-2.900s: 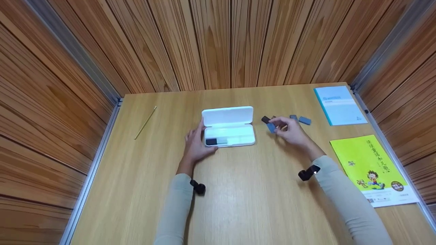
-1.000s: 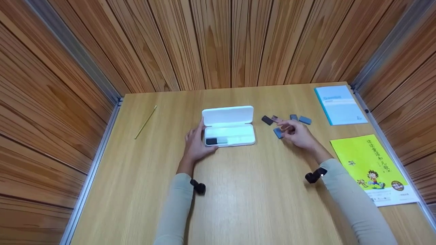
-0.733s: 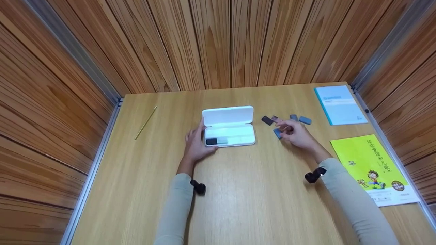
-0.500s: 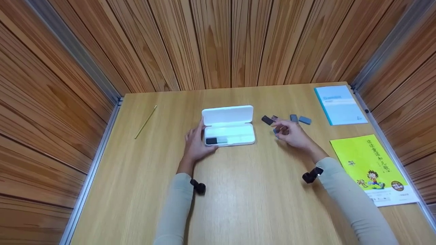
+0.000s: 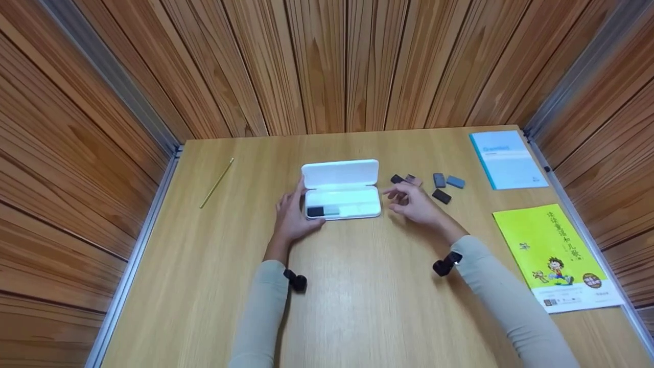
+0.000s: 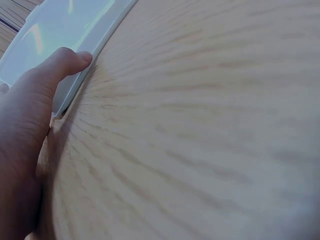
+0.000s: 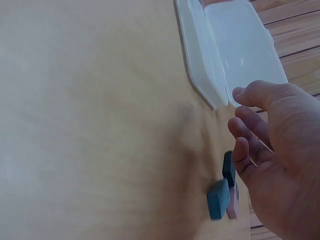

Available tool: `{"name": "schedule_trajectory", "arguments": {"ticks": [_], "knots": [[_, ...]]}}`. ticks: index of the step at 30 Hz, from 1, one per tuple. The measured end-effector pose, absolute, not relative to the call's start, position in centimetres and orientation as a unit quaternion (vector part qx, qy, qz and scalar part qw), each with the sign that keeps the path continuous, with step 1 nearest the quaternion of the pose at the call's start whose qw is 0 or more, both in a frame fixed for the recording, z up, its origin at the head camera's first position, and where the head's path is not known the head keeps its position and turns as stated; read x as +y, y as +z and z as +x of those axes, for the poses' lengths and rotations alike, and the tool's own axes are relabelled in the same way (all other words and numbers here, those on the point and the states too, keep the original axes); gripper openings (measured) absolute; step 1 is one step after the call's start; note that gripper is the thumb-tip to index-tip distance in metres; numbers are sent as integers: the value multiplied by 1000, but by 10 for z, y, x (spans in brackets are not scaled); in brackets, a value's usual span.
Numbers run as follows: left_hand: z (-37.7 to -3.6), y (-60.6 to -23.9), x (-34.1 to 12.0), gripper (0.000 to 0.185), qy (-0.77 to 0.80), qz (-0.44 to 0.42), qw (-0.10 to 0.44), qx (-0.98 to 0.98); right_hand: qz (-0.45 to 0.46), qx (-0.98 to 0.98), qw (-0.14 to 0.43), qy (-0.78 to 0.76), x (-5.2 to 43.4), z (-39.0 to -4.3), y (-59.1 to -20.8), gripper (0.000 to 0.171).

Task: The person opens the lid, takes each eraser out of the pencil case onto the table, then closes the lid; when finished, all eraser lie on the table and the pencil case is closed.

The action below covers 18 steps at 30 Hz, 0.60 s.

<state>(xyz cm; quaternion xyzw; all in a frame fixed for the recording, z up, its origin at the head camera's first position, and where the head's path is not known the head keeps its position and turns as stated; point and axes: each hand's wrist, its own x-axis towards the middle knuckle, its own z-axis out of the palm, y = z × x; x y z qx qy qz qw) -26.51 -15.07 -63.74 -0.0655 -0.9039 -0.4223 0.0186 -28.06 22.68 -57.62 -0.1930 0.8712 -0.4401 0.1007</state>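
Wooden desk (image 5: pixel 357 306), left hand (image 5: pixel 291 217) flat against white case (image 5: pixel 341 190), right hand (image 5: pixel 414 203) loose, empty.

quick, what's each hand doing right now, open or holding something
Left hand: open, fingers resting against the left end of the white case.
Right hand: open, fingers loosely curled, holding nothing, just right of the case.

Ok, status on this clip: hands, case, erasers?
Left hand open, steadying white case. Right hand open, holding nothing, beside case. Erasers loose on table, one black already inside. Nothing in the way.
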Motion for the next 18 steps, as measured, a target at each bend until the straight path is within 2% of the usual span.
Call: {"name": "schedule_trajectory", "arguments": {"ticks": [18], "knots": [[-267,-640,-150,132,-421,-61,22,-905,-232,852,132,-452,165,-279,-574,36]]}}
